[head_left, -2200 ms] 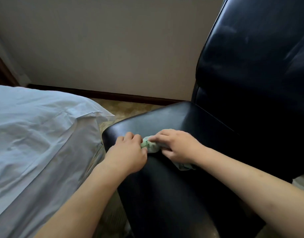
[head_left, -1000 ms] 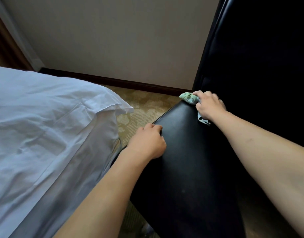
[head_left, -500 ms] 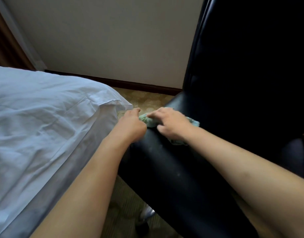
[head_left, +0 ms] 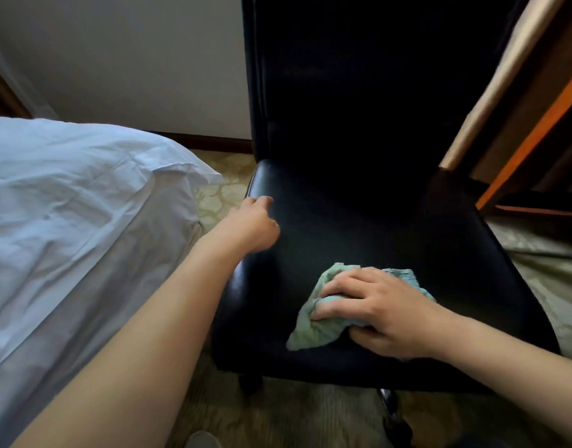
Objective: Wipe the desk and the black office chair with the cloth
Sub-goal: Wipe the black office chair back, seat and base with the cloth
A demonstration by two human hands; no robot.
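Glossy black leather chair seat [head_left: 359, 221], crumpled green terry cloth [head_left: 313, 331] under right hand [head_left: 384, 312]

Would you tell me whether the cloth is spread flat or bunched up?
Bunched up: the cloth is crumpled under the right hand.

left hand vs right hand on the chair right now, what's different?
The left hand rests at the left edge of the black office chair seat with fingers curled and no cloth in it; the right hand grips the green cloth and presses it on the seat. The left hand sits farther back toward the backrest; the right hand is near the front edge. Both are bare and touch the seat.
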